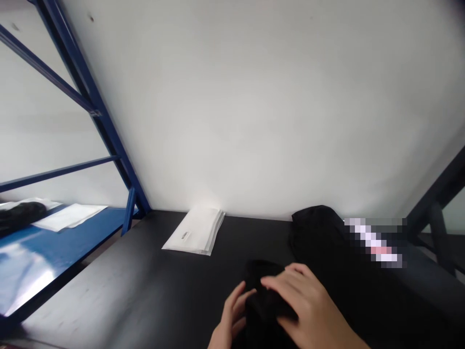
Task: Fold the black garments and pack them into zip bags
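Observation:
A bunched piece of black cloth (267, 310) is between my two hands, low in the view and right of the middle. My left hand (230, 317) closes against its left side with curved fingers, partly hidden by the fabric. Over the top and right side, my right hand (307, 303) grips the same cloth with thumb and fingers. Beyond and to the right lies a larger heap of black fabric (327, 252); dark on dark, I cannot tell whether it joins the piece in my hands.
A stack of white plastic packets (194, 230) with a small printed label lies on the black table (138, 286) near the wall. A blue rack frame (105, 121) rises on the left. Beyond it, a blue table (27, 271) carries more white packets (70, 215) and dark cloth (25, 215).

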Available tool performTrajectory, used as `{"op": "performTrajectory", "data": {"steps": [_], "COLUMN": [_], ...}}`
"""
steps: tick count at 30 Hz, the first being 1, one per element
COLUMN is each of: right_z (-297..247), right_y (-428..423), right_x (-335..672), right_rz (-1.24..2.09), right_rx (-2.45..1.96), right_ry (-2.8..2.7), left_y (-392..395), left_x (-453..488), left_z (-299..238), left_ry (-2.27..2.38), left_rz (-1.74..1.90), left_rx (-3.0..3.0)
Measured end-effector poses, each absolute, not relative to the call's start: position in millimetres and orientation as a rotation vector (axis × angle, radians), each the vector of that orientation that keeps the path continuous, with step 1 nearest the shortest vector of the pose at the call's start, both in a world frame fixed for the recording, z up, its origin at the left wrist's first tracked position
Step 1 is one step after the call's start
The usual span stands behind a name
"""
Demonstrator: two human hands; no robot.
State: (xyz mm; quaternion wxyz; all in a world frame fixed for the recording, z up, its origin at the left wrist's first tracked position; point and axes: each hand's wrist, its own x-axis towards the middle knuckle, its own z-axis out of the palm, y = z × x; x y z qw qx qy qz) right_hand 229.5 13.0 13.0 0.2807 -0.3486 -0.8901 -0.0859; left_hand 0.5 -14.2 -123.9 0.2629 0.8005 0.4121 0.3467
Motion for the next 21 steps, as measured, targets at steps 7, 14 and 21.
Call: {"op": "performTrajectory", "data": {"steps": [7,14,21], "right_z": [-24,-53,-60], "right_y": [36,14,12], "right_x": [206,224,229], "right_rz": [-0.609,-0.396,-0.589], "right_rx": [-1.143,-1.091,-1.002], "right_ry": [-2.300,-2.618,-2.558], "left_y": [-10,-4,-6], "left_x": [0,6,6], "left_z": [-134,-124,-109], "left_ry": [1.404,1.333,1.373], "left_rz": [1.097,1.035,1.129], "left_rx": [2.698,3.109,3.283]}}
